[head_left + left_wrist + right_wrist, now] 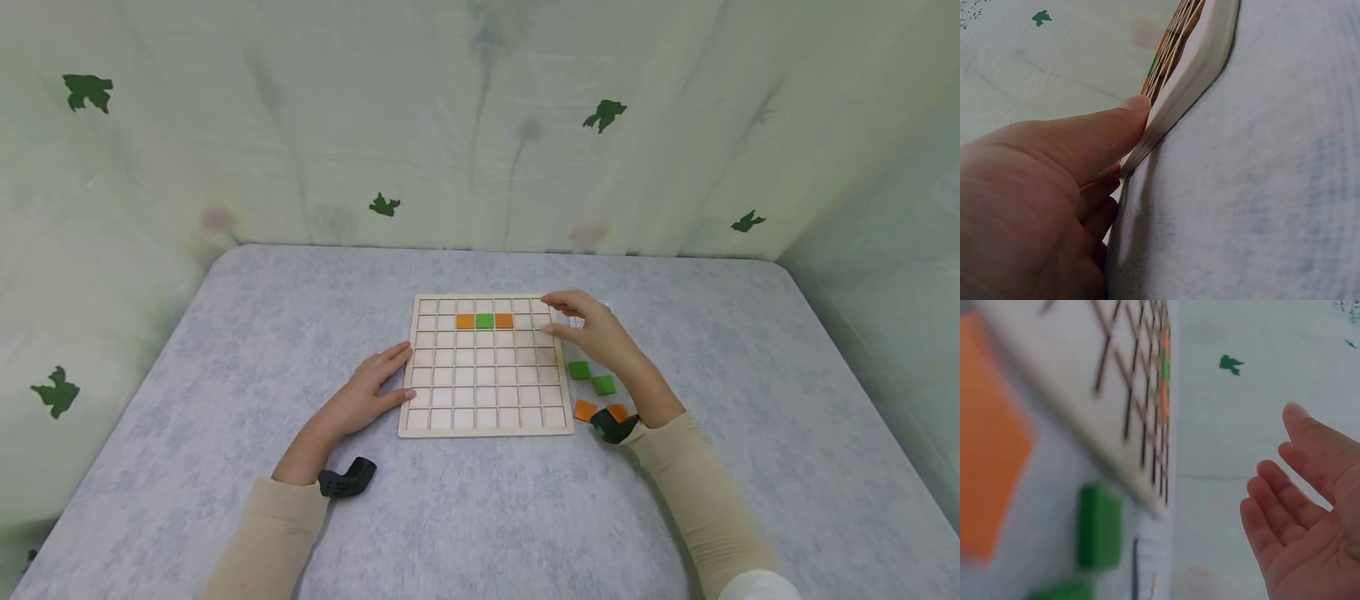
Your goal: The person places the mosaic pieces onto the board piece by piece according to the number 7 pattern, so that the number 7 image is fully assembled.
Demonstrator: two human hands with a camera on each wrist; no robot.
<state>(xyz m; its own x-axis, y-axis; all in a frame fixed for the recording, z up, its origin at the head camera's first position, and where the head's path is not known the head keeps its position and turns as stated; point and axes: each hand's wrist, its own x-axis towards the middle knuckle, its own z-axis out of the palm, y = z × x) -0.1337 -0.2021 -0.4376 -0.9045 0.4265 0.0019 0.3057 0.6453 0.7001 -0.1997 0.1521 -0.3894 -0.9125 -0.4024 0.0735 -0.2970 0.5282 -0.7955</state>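
Observation:
A wooden grid board [486, 423] lies on the table, with an orange tile [465, 322], a green tile [485, 321] and another orange tile [504, 321] side by side in its second row from the back. My left hand [360, 396] rests against the board's left edge; in the left wrist view its thumb [1107, 134] touches the rim. Over the board's right edge, near the back, hovers my right hand [596, 333], thumb and fingers apart and nothing between them. The right wrist view shows that hand [1310, 512] empty, its fingers loosely bent.
Right of the board lie two green tiles [579, 370] and orange tiles [585, 410], partly covered by the right wrist's black band. A pale, partly hidden item [606, 306] is behind the right hand. A curtain with green shapes [604, 115] stands behind the table [480, 517].

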